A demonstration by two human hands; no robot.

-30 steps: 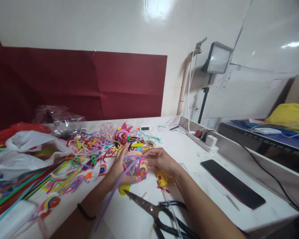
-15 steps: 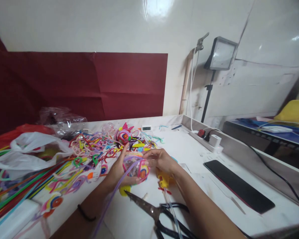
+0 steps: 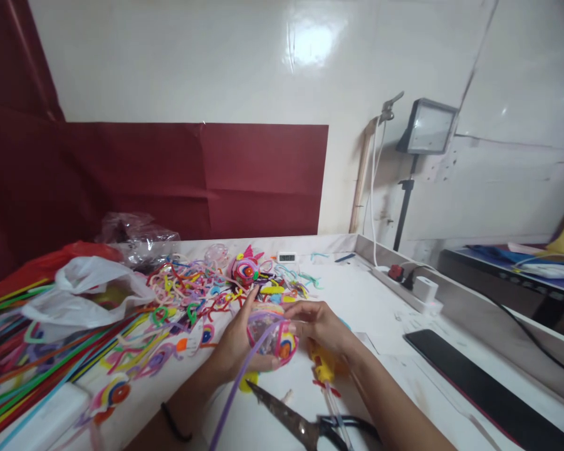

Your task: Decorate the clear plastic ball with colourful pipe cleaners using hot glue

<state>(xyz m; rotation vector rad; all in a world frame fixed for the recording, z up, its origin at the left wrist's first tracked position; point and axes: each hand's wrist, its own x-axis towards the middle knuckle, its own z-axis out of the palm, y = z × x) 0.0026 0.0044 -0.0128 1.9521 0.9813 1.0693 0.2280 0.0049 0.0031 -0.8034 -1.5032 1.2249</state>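
Observation:
My left hand [image 3: 235,343] is wrapped round a clear plastic ball [image 3: 286,346] trimmed with coloured pipe cleaners, including a ringed, eye-like coil on its right side. A long purple pipe cleaner [image 3: 237,388] runs over the ball and hangs down toward me. The fingers of my right hand [image 3: 323,322] are pinched on this purple pipe cleaner at the ball's upper right edge. Just under my right wrist lies a yellow glue gun [image 3: 323,364] with a clear glue stick in its back. Black-handled scissors [image 3: 284,410] lie in front of me, their tip by a yellow piece [image 3: 249,382].
A finished-looking pink fish-like ball [image 3: 244,268] sits among tangled pipe cleaners [image 3: 181,282]. Straight pipe cleaners [image 3: 66,366] and a white plastic bag [image 3: 84,294] are on the left. A small digital clock [image 3: 286,257], power strip [image 3: 423,300] and long black object [image 3: 489,388] stand farther right.
The whole view has shifted, so everything appears lower and to the right. Both hands keep their hold on the ball and purple pipe cleaner, with little visible movement.

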